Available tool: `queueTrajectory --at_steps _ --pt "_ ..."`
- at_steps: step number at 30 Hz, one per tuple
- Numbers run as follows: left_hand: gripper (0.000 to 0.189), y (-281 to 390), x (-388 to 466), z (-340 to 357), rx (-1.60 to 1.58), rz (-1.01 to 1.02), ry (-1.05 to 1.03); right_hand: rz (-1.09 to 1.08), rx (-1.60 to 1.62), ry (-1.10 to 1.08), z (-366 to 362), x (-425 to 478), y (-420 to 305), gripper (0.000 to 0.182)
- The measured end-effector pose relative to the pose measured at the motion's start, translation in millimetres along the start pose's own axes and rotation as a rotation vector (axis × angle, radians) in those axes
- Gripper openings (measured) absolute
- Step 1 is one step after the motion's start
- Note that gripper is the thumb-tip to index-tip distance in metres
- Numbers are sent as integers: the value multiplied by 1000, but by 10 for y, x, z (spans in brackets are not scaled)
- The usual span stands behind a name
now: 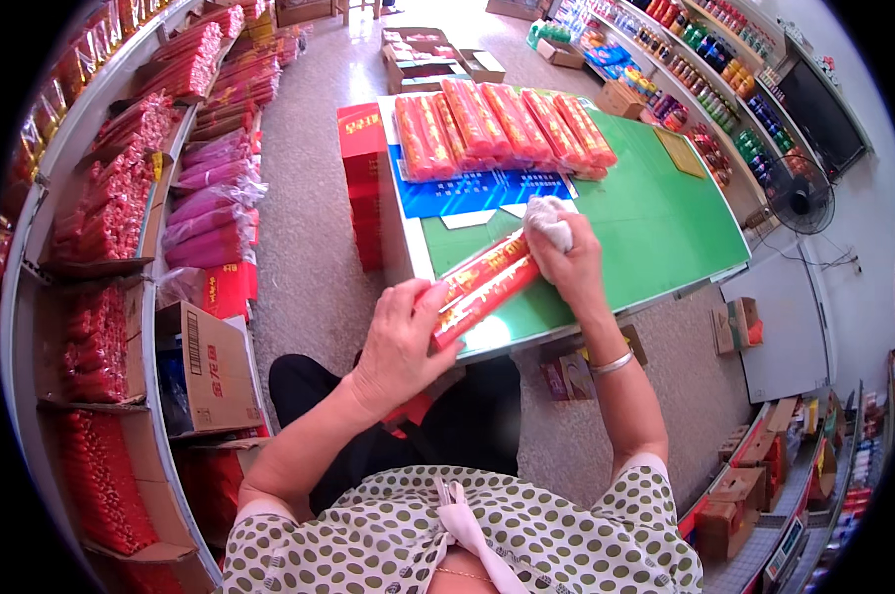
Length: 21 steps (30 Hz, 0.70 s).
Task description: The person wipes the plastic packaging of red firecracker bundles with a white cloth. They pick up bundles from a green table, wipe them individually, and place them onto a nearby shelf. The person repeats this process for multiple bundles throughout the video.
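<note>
A plastic-wrapped pair of red candles [484, 286] with gold patterns is held at a slant above the near edge of a green-topped table [655, 215]. My left hand [406, 341] grips its lower left end. At the upper right end, my right hand [566, 256] clasps a crumpled white cloth [547, 217] against the wrap; the candle ends there are hidden by the cloth and fingers. Beyond my hands, several similar wrapped red candle packs [492, 130] lie side by side and partly stacked on a blue printed cardboard sheet [484, 194].
Red boxes [362, 185] are stacked against the table's left side. Shelves of red packs [113, 200] line the left, beside an open carton [217, 371]. A fan [797, 197] stands to the right near bottle shelves [685, 59]. Open cartons [425, 63] sit on the floor beyond.
</note>
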<state>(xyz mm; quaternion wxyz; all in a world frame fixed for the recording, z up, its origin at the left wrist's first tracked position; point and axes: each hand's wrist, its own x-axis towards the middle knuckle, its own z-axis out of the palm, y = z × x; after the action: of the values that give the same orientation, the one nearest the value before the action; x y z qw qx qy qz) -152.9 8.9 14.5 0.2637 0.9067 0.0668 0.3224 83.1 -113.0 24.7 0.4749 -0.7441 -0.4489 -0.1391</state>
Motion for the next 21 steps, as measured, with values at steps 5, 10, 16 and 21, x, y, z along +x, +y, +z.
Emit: queueTrajectory --at_steps 5,10,16,21 --pt "47 105 36 -202 -536 -469 -24 348 452 166 -326 -34 -15 19" --pt "57 -16 -95 -304 -1582 -1072 -157 267 509 192 -402 16 -435 16" --pt "51 -38 -247 -246 -1934 -1029 -35 -432 226 -328 222 -343 -1354 56" --pt "39 -159 -409 -102 -1946 -1138 52 -443 147 -523 491 -435 -1358 52"
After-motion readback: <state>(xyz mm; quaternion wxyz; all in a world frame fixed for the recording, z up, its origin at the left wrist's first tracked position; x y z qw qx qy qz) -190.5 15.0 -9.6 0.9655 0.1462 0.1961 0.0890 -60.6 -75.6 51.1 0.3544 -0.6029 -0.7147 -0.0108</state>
